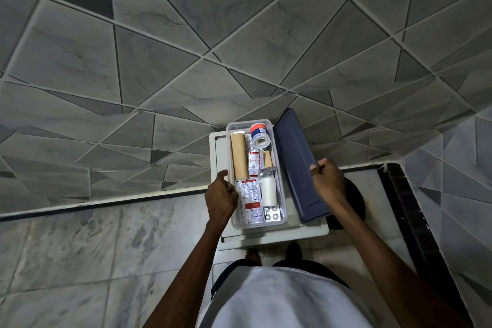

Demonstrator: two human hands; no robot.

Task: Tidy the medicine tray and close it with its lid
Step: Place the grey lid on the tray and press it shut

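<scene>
Clear tray (282, 194), navy lid (295, 160), tan roll (239, 156), red-and-white blister strips (251, 201), grey triangle-patterned wall tiles (159, 61)

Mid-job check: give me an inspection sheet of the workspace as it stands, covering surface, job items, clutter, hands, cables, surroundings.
Surface: small white stand against the tiled wall, carrying the tray and lid.
Job's things: clear medicine tray open; inside are a long tan roll, a white tape roll, a white bottle and blister packs. Dark blue lid is off, tilted along the tray's right side.
Clutter: nothing seen outside the tray.
Hands: left hand at the tray's left wall; right hand shut on the lid's edge.
Cables: nothing seen.
Surroundings: marbled floor; a dark round object sits behind the right arm, unidentifiable.
</scene>
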